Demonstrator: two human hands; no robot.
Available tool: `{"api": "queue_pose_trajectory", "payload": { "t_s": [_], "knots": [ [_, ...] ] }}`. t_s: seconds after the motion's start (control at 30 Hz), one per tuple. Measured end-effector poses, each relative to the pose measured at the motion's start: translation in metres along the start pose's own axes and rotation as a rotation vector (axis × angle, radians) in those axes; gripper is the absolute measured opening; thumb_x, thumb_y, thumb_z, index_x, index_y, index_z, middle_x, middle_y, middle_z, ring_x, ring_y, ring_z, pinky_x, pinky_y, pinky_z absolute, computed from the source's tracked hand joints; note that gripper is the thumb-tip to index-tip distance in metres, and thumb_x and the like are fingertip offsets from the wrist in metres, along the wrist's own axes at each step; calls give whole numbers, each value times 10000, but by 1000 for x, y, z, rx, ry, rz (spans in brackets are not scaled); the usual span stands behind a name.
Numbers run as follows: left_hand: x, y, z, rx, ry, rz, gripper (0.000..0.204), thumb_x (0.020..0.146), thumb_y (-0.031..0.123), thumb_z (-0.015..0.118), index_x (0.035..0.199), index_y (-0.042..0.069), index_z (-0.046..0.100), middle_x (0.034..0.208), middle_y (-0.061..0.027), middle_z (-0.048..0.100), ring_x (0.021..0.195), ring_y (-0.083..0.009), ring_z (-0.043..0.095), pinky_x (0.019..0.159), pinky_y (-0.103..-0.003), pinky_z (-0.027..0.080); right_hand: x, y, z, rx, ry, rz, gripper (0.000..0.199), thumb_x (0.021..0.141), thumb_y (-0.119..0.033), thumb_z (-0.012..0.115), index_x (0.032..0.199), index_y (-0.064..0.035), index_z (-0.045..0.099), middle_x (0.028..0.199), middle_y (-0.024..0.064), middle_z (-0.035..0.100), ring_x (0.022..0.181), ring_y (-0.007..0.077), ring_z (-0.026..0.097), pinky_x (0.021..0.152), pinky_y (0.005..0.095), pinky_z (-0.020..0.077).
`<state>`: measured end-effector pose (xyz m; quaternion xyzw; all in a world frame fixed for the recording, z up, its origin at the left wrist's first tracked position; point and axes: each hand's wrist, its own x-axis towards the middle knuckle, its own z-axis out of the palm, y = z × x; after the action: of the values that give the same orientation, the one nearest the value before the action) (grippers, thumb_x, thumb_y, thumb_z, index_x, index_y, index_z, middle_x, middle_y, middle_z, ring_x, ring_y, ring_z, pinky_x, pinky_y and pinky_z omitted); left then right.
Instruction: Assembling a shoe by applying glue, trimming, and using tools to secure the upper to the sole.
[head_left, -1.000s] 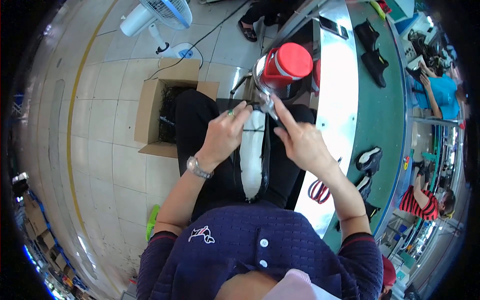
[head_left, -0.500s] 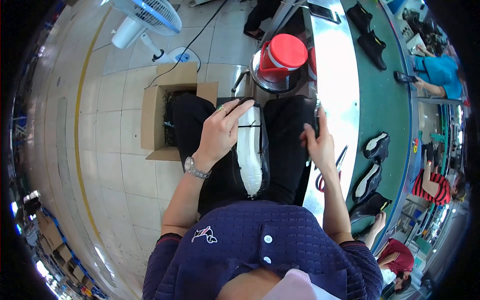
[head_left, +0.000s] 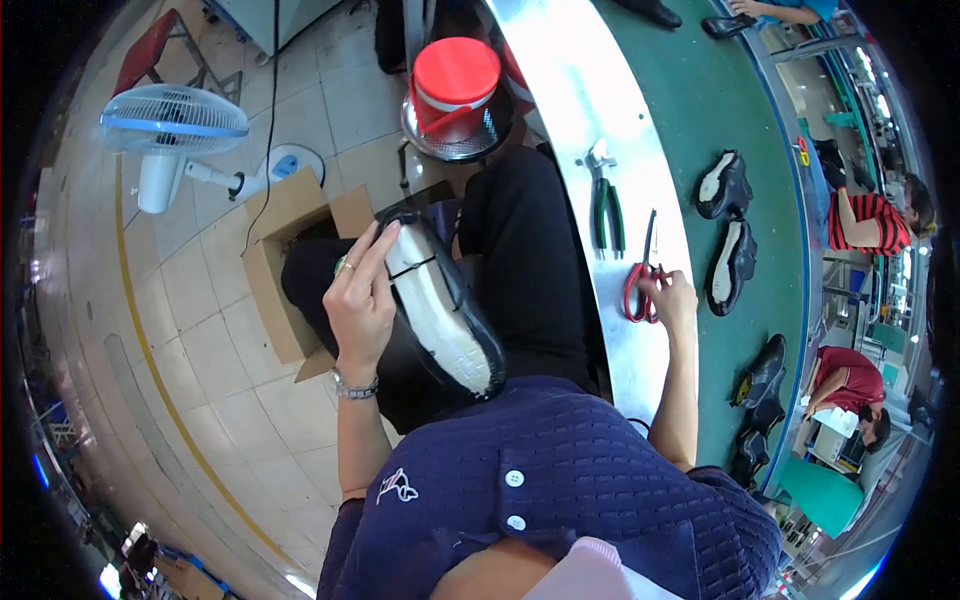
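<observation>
A black shoe [head_left: 445,325] lies across my lap, its white underside turned up and a thin dark strip crossing it. My left hand [head_left: 360,305] grips the shoe's far end, fingers over the rim and thumb hidden. On the metal bench to the right, my right hand [head_left: 672,298] closes its fingers at the red handles of a pair of scissors [head_left: 641,285], whose blades point away from me. Just beyond and left of the scissors, green-handled pliers [head_left: 608,215] rest on the bench.
A green conveyor belt [head_left: 680,150] with several black shoes runs beyond the metal bench [head_left: 575,90]. Left of my legs stand an open cardboard box [head_left: 275,300] and a fan [head_left: 170,130]. A red bucket [head_left: 455,80] sits on a stool ahead. Other people work across the belt.
My right hand has come down from beside my knee to the scissors; the dark tool it held, blurred earlier, is gone from it. Pliers now show on the bench. The shoe has tilted leftward.
</observation>
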<state>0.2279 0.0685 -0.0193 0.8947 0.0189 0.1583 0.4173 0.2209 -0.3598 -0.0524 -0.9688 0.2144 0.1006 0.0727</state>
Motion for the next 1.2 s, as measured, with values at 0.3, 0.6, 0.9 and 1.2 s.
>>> {"api": "queue_pose_trajectory", "payload": {
  "t_s": [0.3,0.6,0.9,1.2],
  "knots": [
    [-4,-5,0,-126,45,-67,311,925,80,583,1233,43,589,1085,-166,677,850,-258,689,731,-314,534,-31,-14,-20,1037,-371,189,358,802,-139,718,1068,39,558,813,70,629,679,116,601,562,217,456],
    [-15,24,10,66,175,100,136,798,85,718,928,54,692,1143,-122,577,1043,-298,550,869,-374,472,-89,-130,-80,1076,-1521,-111,748,655,-487,863,1165,-32,559,761,-44,525,635,55,538,578,160,431],
    [-23,13,28,74,316,147,30,874,13,630,884,-15,624,1014,-114,587,863,-245,589,705,-316,488,-107,-159,-57,1256,-1336,-367,624,802,-616,678,1008,-37,574,719,-21,556,580,50,544,489,158,429],
    [-23,24,13,135,420,349,65,920,5,541,868,-21,569,877,-135,638,777,-261,605,712,-335,494,-118,-155,-52,810,-1069,-381,538,931,-569,533,834,-45,606,573,-13,482,513,96,487,488,258,386]
  ]
}}
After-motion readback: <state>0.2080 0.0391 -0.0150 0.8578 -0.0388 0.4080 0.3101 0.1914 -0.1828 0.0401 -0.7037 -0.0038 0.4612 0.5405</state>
